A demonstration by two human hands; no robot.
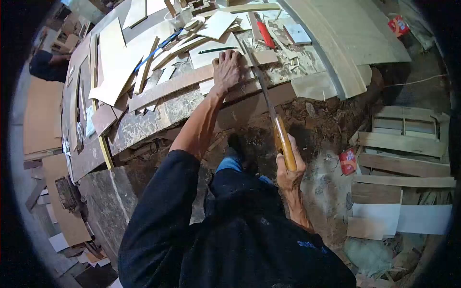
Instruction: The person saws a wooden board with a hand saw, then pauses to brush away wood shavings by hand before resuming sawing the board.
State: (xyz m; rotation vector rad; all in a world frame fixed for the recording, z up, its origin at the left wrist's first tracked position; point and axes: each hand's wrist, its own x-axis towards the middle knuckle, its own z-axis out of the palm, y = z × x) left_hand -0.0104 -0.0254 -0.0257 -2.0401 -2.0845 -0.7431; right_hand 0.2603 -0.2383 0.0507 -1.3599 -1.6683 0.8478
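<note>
Left hand: the left hand (228,69) lies flat, palm down and fingers spread, pressing on the wooden strip (168,86). It grips nothing.
Right hand: the right hand (289,168) is closed round the yellow handle of the handsaw (269,103), out in front of the bench edge.
Handsaw: the blade slants across the strip, just right of the left hand's fingers. Cannot tell whether the teeth sit in the wood.
Wooden strip: lies lengthwise along the front of the workbench (144,125), among offcuts and sawdust.
Pencil: green pencil (216,49) just beyond the left fingertips.
Floor: red packet (348,161) near the right hand; planks (408,144) farther right.
Other person: dark sleeve (45,65) at the bench's far left end.
</note>
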